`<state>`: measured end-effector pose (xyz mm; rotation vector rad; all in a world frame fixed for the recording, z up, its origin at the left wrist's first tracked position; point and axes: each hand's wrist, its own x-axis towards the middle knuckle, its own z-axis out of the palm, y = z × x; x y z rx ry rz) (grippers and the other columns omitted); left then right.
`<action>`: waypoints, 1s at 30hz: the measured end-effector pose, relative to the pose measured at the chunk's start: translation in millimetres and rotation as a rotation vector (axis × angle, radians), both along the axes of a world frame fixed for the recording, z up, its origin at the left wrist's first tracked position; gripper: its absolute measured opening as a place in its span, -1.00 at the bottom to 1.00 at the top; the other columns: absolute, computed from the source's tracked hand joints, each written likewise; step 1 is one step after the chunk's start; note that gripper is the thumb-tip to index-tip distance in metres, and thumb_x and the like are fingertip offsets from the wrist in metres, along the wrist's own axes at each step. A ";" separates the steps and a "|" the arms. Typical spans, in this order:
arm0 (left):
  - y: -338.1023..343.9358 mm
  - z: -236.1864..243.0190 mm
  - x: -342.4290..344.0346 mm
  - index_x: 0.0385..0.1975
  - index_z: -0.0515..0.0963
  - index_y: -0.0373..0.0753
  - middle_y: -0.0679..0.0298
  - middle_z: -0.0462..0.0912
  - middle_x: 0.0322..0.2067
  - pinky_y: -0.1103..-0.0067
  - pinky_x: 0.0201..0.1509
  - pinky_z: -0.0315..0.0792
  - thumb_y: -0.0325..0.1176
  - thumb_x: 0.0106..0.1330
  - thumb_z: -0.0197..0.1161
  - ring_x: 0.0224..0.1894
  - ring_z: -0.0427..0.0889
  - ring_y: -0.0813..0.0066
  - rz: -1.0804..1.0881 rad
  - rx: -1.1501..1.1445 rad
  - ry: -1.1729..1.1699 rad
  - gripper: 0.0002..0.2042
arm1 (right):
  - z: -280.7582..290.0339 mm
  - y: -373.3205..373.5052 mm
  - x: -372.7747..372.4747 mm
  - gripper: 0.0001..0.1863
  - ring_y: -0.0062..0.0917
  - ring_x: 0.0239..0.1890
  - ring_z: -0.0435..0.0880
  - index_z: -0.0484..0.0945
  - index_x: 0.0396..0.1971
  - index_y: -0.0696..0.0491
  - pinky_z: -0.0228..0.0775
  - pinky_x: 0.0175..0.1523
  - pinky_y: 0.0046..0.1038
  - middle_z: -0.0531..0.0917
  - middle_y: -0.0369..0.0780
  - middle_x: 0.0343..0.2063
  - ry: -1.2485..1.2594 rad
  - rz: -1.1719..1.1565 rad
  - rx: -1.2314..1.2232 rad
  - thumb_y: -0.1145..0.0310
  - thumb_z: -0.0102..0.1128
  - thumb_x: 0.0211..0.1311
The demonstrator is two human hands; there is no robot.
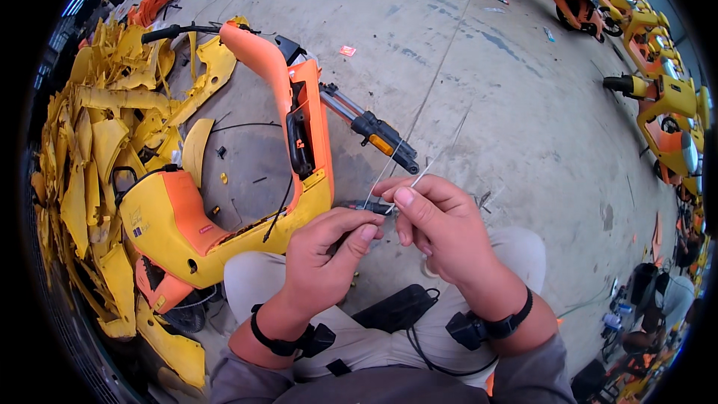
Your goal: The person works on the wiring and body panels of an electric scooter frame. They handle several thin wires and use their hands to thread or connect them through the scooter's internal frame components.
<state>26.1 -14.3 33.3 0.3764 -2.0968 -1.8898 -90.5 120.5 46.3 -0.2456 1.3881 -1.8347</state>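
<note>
My right hand [445,228] pinches a thin pale strand [420,177] between thumb and forefinger; it looks like a cable tie or stiff wire, and its long end points up and away. A second thin length [382,176] rises beside it, close to the fingertips of my left hand [329,251]. The left thumb and fingers are pressed together right by the right fingertips. Whether both lengths belong to one piece, I cannot tell. Just beyond and left of my hands lies an orange and yellow scooter body [310,194], its black and silver front fork [366,123] pointing right.
Yellow scooter panels [105,157] are heaped along the left. More yellow and orange scooters [666,116] stand in a row at the right. A black pouch with a cable [396,308] rests between my legs. Loose small parts [223,178] lie on the concrete floor.
</note>
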 end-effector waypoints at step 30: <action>-11.4 -1.9 -4.0 -0.26 0.61 -0.40 0.19 0.66 -0.45 0.62 -0.32 0.44 -0.51 0.28 0.23 -0.41 0.61 0.49 0.073 -0.250 0.050 -0.89 | -9.2 -16.7 3.3 -0.75 -0.74 -0.61 0.46 0.56 -0.25 0.19 0.22 -0.57 -0.73 0.67 -0.16 -0.23 -0.015 0.042 -0.036 0.28 0.08 0.40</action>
